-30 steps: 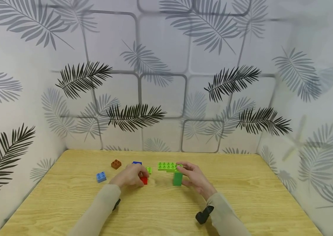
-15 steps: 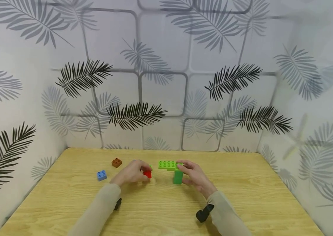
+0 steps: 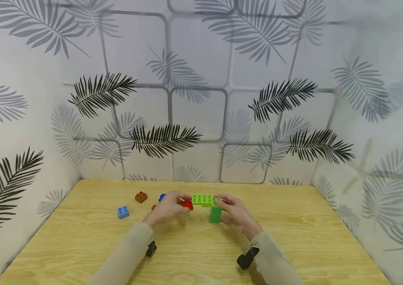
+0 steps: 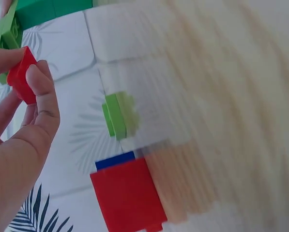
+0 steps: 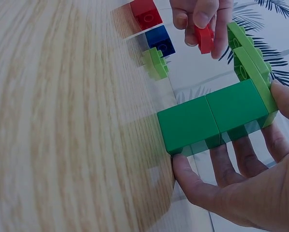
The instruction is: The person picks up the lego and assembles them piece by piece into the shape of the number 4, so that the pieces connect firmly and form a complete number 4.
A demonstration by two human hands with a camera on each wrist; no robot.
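My left hand (image 3: 170, 206) pinches a small, flat red brick (image 4: 22, 76) between thumb and fingers, lifted above the table. In the head view this red brick sits just left of the overhanging end of a light green flat brick (image 3: 201, 199). That overhang belongs to a build standing upright: two stacked dark green bricks (image 5: 212, 116) with light green flat bricks (image 5: 250, 63) on top, reaching out to the left. My right hand (image 3: 238, 215) grips this build from its right side, fingers behind the dark green bricks. Whether the red brick touches the light green one, I cannot tell.
On the wooden table (image 3: 187, 253), a brown brick (image 3: 141, 196) and a light blue brick (image 3: 123, 212) lie to the left. A larger red brick (image 4: 129, 193), a dark blue brick (image 5: 159, 41) and a small light green brick (image 4: 116, 116) stand around my left hand.
My left hand has lifted the small red brick and carried it right, to the build's overhang. Blue and red bricks behind that hand now show. My right hand and the build have stayed put.
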